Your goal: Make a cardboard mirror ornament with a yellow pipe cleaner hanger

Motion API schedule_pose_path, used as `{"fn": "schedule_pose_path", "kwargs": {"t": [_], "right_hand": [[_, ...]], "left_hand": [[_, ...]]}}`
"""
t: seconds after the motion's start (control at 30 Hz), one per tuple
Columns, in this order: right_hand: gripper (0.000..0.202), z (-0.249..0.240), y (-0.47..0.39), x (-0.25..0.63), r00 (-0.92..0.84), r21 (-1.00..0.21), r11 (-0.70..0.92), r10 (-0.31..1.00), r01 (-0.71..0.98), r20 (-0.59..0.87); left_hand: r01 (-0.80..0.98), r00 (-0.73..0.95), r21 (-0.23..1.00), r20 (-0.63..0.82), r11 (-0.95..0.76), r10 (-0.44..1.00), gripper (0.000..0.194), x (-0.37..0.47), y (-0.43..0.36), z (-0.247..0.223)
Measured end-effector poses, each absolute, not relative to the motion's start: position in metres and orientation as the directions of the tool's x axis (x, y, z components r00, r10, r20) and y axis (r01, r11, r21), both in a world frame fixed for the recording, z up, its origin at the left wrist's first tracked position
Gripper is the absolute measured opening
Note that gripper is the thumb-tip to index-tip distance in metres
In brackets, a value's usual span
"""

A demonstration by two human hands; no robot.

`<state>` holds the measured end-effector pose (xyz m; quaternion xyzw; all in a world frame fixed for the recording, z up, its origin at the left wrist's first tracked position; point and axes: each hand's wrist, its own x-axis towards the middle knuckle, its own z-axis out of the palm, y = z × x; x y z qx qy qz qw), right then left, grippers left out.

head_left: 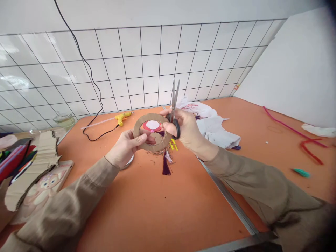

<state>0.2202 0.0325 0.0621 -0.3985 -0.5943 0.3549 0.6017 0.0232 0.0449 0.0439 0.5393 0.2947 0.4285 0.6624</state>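
Observation:
A ring cut from brown cardboard (pixel 140 123) is held up over the table, its flat face toward me. My left hand (pixel 127 145) grips its left side, with fingers reaching through the hole. At the ring's right side, my right hand (pixel 186 127) touches the rim with its fingers. That hand also holds scissors (pixel 173 99) with black handles, blades pointing up and slightly parted. Through and below the ring I see a pink and red round piece (pixel 152 125), a dark purple tassel (pixel 166 166) and small yellow pieces (pixel 173 144) on the table.
A yellow glue gun (pixel 120 118) with a black cord lies at the back left. Torn cardboard (pixel 43 150) and a picture board (pixel 49 180) are on the left. White plastic bags (pixel 215 127) lie behind my right hand. Pipe cleaners (pixel 291 126) and a green piece (pixel 301 172) are at the right.

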Motion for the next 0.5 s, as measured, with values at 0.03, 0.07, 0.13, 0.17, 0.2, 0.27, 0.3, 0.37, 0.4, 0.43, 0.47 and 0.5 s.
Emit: {"fn": "schedule_pose_path", "kwargs": {"t": [0.03,0.07,0.13,0.17,0.2,0.27,0.3,0.37,0.4,0.43,0.47,0.5], "right_hand": [[0.027,0.062,0.033,0.221,0.059,-0.902,0.430,0.900,0.037,0.432],[0.028,0.062,0.034,0.222,0.070,-0.904,0.426,0.902,0.025,0.427],[0.031,0.062,0.035,0.223,0.053,-0.916,0.401,0.915,-0.011,0.400],[0.032,0.062,0.036,0.224,0.025,-0.921,0.388,0.922,-0.026,0.387],[0.031,0.062,0.036,0.224,-0.007,-0.924,0.381,0.924,-0.030,0.381],[0.024,0.063,0.037,0.225,-0.056,-0.924,0.382,0.922,-0.021,0.383],[0.021,0.064,0.037,0.225,-0.061,-0.923,0.385,0.921,-0.018,0.385],[0.017,0.065,0.037,0.224,-0.035,-0.930,0.366,0.930,-0.032,0.367],[0.018,0.065,0.038,0.223,-0.015,-0.938,0.341,0.939,-0.055,0.342],[0.020,0.065,0.038,0.222,0.003,-0.946,0.314,0.949,-0.082,0.315],[0.020,0.065,0.038,0.221,0.012,-0.952,0.289,0.957,-0.105,0.289],[0.019,0.065,0.038,0.220,0.013,-0.956,0.268,0.963,-0.122,0.269]], "left_hand": [[-0.249,0.450,0.968,0.081,0.038,0.890,0.030,0.023,0.045,0.043],[-0.243,0.441,0.970,0.088,0.025,0.893,0.028,0.023,0.045,0.043],[-0.217,0.427,0.976,0.098,-0.003,0.899,0.026,0.021,0.046,0.044],[-0.198,0.426,0.980,0.101,-0.017,0.899,0.027,0.020,0.046,0.046],[-0.175,0.433,0.984,0.101,-0.027,0.896,0.028,0.019,0.046,0.047],[-0.136,0.449,0.990,0.092,-0.034,0.889,0.032,0.017,0.047,0.051],[-0.120,0.453,0.992,0.084,-0.033,0.888,0.034,0.016,0.048,0.052],[-0.101,0.444,0.994,0.079,-0.038,0.893,0.034,0.014,0.050,0.054],[-0.099,0.428,0.994,0.083,-0.045,0.900,0.035,0.014,0.051,0.055],[-0.099,0.412,0.994,0.090,-0.054,0.907,0.036,0.013,0.053,0.055],[-0.097,0.400,0.993,0.096,-0.062,0.912,0.038,0.011,0.054,0.055],[-0.092,0.392,0.993,0.101,-0.070,0.915,0.039,0.010,0.056,0.055]]}}
